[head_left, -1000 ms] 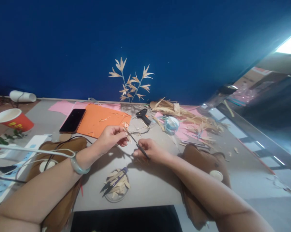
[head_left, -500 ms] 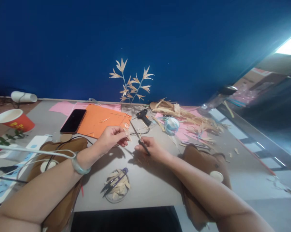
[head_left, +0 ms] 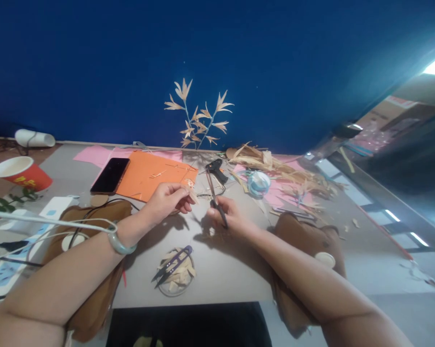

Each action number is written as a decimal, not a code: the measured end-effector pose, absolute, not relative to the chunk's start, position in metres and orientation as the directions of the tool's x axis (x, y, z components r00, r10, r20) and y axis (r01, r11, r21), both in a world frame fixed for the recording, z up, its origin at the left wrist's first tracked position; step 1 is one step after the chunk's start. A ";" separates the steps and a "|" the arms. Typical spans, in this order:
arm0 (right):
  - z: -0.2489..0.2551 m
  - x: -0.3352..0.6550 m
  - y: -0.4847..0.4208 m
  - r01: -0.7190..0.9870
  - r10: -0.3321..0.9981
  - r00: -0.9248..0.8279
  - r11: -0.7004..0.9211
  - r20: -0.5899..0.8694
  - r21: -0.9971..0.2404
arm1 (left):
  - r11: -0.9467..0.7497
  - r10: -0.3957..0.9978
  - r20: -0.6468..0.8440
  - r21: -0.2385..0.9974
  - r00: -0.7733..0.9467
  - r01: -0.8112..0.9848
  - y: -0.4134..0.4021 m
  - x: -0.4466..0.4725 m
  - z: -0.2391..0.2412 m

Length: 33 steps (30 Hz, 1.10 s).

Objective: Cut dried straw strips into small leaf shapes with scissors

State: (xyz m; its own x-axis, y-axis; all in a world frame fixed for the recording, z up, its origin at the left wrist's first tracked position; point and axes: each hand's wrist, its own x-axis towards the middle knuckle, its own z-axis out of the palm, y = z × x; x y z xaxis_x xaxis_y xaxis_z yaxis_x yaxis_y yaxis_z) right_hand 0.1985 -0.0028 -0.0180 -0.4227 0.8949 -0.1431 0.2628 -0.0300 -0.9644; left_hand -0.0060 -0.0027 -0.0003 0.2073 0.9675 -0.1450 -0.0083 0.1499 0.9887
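My left hand (head_left: 168, 200) is closed in a pinch on a small pale leaf-shaped strip (head_left: 193, 194) just above the grey table (head_left: 220, 270). My right hand (head_left: 229, 218) is closed on dark tweezers (head_left: 214, 193), whose tips point away from me towards a black glue gun (head_left: 216, 170). The two hands sit a short way apart near the middle of the table. A round dish (head_left: 176, 274) with cut strips and small purple-handled snips (head_left: 172, 263) lies nearer me, below the hands.
An orange sheet (head_left: 148, 174) with a black phone (head_left: 111, 175) lies left of centre, over pink paper (head_left: 94, 155). A leafy straw twig (head_left: 199, 118) stands against the blue wall. Dried husks (head_left: 275, 168), a tape roll (head_left: 258, 183), a red cup (head_left: 20, 172), brown cushions (head_left: 304, 241) and cables surround.
The right hand has swung the tweezers from pointing left at the left hand's strip to pointing up and away. The left hand kept its pinch. The view shifted slightly.
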 end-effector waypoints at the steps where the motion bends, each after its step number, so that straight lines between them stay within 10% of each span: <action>1: -0.018 0.198 -0.003 0.257 0.899 -0.414 -0.040 -0.147 -0.966 | 0.145 0.967 -0.140 0.989 0.212 -0.005 -0.002 -0.006 0.000; 14: -0.015 0.196 -0.009 0.295 0.874 -0.466 0.008 -0.137 -0.955 | 0.159 0.802 -0.218 0.975 0.556 0.153 -0.006 -0.014 0.008; 33: -0.018 0.201 -0.008 0.380 0.781 -0.559 -0.058 -0.279 -0.923 | 0.090 0.953 -0.104 0.994 0.283 0.060 -0.003 -0.014 0.003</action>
State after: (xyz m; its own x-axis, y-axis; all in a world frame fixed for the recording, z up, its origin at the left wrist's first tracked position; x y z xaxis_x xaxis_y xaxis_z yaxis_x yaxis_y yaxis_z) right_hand 0.2009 -0.0079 -0.0180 -0.5588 0.7809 -0.2791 0.3798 -0.0582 -0.9232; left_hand -0.0136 -0.0028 0.0030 0.2833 0.9534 -0.1036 0.0604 0.0901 0.9941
